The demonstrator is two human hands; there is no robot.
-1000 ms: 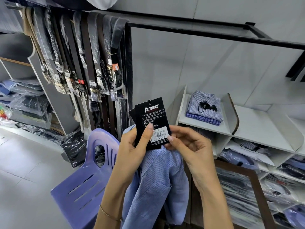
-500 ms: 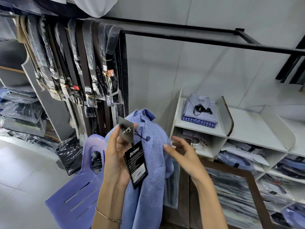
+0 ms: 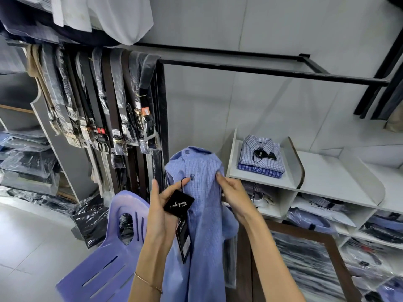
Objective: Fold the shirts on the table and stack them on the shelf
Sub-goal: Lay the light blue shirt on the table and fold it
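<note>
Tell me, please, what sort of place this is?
Most likely a clothing shop: belts in plastic sleeves hang from a rack, folded shirts sit on a white shelf, and the held blue shirt carries a hang tag.

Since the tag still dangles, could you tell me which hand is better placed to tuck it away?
Probably the left hand: it already holds the tag, while the right hand grips the shirt.

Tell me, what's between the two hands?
In the head view, the blue checked shirt hangs between left hand and right hand, with a black hang tag beside the left.
</note>
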